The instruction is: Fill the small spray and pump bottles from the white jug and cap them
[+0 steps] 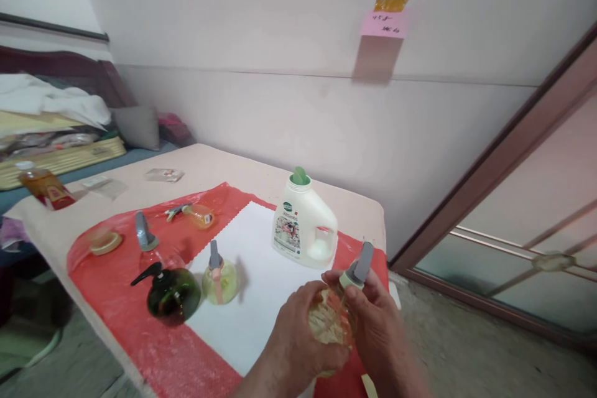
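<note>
Holding a clear spray bottle [329, 320] low right in head view, in front of the white jug [303, 230]. Left hand [296, 333]: fingers curled round the body, spread to its width. Right hand [375, 317]: thumb and fingers closed on the collar under the grey spray head [362, 261]. Jug stands upright on white paper [261, 305], green spout showing. Left of the hands: yellow-green bottle [226, 283], dark green pump bottle [173, 297] just beside it. Orange bottle [201, 216] lies sideways on red sheet [205, 354], farther back.

Pink note [384, 25]; grey pillow [137, 127]
</note>
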The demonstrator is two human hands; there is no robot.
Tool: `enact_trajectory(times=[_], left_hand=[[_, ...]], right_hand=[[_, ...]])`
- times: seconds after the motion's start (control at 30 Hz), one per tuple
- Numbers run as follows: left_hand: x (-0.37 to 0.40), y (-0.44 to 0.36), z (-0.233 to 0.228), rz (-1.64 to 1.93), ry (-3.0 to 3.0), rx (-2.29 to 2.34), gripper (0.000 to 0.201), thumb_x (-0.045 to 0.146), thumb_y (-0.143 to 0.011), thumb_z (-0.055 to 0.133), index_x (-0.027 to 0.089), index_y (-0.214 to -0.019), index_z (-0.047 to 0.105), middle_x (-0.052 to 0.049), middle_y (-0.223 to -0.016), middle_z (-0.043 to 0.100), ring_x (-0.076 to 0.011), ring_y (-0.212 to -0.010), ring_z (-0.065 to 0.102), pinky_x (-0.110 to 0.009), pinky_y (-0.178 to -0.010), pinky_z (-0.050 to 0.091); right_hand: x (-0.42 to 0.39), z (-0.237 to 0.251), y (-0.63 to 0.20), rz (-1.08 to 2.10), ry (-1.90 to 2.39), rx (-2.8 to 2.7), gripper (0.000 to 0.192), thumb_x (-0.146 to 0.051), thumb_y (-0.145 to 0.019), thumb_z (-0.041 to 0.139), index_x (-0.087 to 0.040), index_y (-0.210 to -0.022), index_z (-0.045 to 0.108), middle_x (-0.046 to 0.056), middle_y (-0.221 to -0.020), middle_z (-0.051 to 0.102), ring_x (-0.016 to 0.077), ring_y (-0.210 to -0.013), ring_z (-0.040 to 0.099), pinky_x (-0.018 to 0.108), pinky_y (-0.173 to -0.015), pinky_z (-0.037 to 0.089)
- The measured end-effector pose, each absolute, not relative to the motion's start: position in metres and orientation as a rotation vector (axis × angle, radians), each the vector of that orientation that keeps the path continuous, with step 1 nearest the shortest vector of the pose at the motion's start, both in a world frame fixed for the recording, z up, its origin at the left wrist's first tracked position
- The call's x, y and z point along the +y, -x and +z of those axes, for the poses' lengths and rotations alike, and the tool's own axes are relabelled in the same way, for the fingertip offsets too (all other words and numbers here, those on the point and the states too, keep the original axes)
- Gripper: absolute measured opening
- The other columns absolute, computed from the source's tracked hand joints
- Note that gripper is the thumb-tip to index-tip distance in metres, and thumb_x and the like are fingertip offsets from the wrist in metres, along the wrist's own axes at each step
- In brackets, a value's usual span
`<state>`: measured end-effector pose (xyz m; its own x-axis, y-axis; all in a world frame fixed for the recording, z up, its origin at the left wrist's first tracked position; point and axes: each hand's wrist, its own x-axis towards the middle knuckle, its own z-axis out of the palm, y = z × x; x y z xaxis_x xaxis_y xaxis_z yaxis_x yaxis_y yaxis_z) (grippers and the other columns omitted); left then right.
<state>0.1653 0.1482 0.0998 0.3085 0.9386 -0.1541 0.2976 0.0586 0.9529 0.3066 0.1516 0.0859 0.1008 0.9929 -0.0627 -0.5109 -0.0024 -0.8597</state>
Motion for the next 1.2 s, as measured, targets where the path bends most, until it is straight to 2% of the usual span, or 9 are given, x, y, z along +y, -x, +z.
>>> enact_trajectory(times=[0.1, 0.2, 0.33, 0.47, 0.7, 0.83, 1.0, 1.1, 1.2], left_hand=[[0.147, -0.169, 0.101, 0.704, -1.486, 1.236, 0.068, 0.019, -0.055, 0.074, 0.028, -0.12, 0.058, 0.0, -0.108, 0.068, -0.0239, -0.1, 0.06, -0.033, -0.086, 0.047], [0.147, -0.17, 0.098, 0.739, -1.47, 1.241, 0.062, 0.018, -0.055, 0.073, 0.028, -0.115, 0.059, 0.001, -0.103, 0.067, -0.0219, -0.094, 0.061, -0.031, -0.081, 0.048], [0.149, -0.17, 0.094, 0.805, -1.488, 1.258, 0.056, 0.018, -0.055, 0.074, 0.027, -0.108, 0.059, 0.002, -0.097, 0.067, -0.0204, -0.089, 0.061, -0.03, -0.078, 0.048], [0.15, -0.171, 0.091, 0.809, -1.528, 1.308, 0.061, 0.02, -0.054, 0.075, 0.027, -0.112, 0.058, 0.0, -0.105, 0.068, -0.0238, -0.099, 0.06, -0.033, -0.084, 0.047], [0.151, -0.176, 0.093, 0.748, -1.503, 1.389, 0.062, 0.02, -0.054, 0.074, 0.026, -0.112, 0.055, -0.001, -0.103, 0.068, -0.0238, -0.097, 0.061, -0.034, -0.084, 0.047], [0.149, -0.18, 0.081, 0.794, -1.64, 1.497, 0.073, 0.024, -0.058, 0.075, 0.024, -0.126, 0.049, -0.007, -0.117, 0.065, -0.0278, -0.109, 0.057, -0.037, -0.093, 0.045], [0.142, -0.181, 0.066, 0.953, -1.892, 1.349, 0.088, 0.024, -0.079, 0.066, 0.024, -0.153, 0.02, -0.01, -0.123, 0.06, -0.0269, -0.11, 0.054, -0.041, -0.096, 0.043], [0.139, -0.178, 0.063, 0.954, -1.982, 1.224, 0.082, 0.018, -0.084, 0.061, 0.032, -0.154, 0.022, -0.008, -0.122, 0.058, -0.0248, -0.111, 0.053, -0.04, -0.097, 0.043], [0.14, -0.175, 0.063, 0.965, -1.966, 1.201, 0.082, 0.016, -0.083, 0.062, 0.034, -0.154, 0.024, -0.007, -0.119, 0.057, -0.0244, -0.109, 0.053, -0.039, -0.096, 0.044]], right_hand=[[0.151, 0.083, -0.308, 1.301, 0.917, -0.727, 0.026, -0.037, -0.074, 0.079, -0.029, -0.098, 0.072, 0.003, -0.093, 0.074, 0.0198, -0.078, 0.067, 0.036, -0.075, 0.055], [0.15, 0.083, -0.311, 1.319, 0.927, -0.71, 0.036, -0.045, -0.075, 0.076, -0.031, -0.107, 0.073, 0.006, -0.103, 0.075, 0.027, -0.09, 0.069, 0.042, -0.078, 0.056], [0.151, 0.09, -0.31, 1.364, 0.951, -0.677, 0.041, -0.05, -0.071, 0.077, -0.026, -0.104, 0.076, 0.009, -0.107, 0.075, 0.0326, -0.107, 0.066, 0.046, -0.089, 0.054], [0.152, 0.088, -0.305, 1.351, 0.936, -0.666, 0.04, -0.043, -0.065, 0.084, -0.028, -0.102, 0.075, 0.007, -0.105, 0.076, 0.0308, -0.102, 0.068, 0.045, -0.086, 0.055], [0.152, 0.082, -0.3, 1.305, 0.996, -0.7, 0.038, -0.043, -0.071, 0.081, -0.026, -0.105, 0.074, 0.007, -0.107, 0.075, 0.0282, -0.099, 0.067, 0.041, -0.082, 0.055], [0.15, 0.085, -0.294, 1.229, 0.97, -0.653, 0.037, -0.037, -0.065, 0.086, -0.029, -0.099, 0.072, 0.001, -0.103, 0.074, 0.0235, -0.095, 0.067, 0.037, -0.082, 0.055], [0.146, 0.091, -0.287, 1.263, 0.967, -0.629, 0.039, -0.034, -0.066, 0.085, -0.029, -0.099, 0.067, 0.001, -0.099, 0.071, 0.0216, -0.085, 0.066, 0.036, -0.074, 0.055], [0.144, 0.091, -0.287, 1.205, 0.966, -0.667, 0.038, -0.032, -0.066, 0.085, -0.029, -0.098, 0.066, -0.001, -0.096, 0.069, 0.0219, -0.09, 0.065, 0.036, -0.078, 0.055], [0.142, 0.083, -0.292, 1.174, 1.009, -0.628, 0.04, -0.039, -0.069, 0.082, -0.03, -0.105, 0.067, 0.002, -0.107, 0.07, 0.0269, -0.103, 0.064, 0.039, -0.084, 0.055]])
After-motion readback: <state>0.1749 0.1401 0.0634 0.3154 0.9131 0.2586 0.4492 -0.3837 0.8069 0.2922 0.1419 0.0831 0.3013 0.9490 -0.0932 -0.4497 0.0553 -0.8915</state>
